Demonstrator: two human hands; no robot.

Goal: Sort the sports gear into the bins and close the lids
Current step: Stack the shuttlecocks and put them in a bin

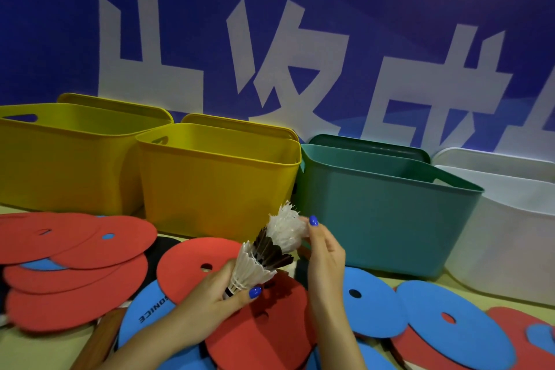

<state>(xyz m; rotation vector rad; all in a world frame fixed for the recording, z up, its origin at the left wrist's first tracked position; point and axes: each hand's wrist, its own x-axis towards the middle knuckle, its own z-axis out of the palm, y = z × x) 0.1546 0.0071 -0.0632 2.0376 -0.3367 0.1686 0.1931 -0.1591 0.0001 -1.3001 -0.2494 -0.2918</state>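
Note:
My left hand grips the cork end of a stack of shuttlecocks: a white one at the bottom, a dark-feathered one in the middle, a ragged white one on top. My right hand pinches the top shuttlecock. Behind stand open bins in a row: a large yellow bin, a second yellow bin, a green bin and a white bin. Red discs and blue discs with small holes cover the table around my hands.
Lids lean upright behind each bin against a blue wall with large white characters. A wooden paddle handle lies under the discs at lower left. A dark paddle face shows between the red discs.

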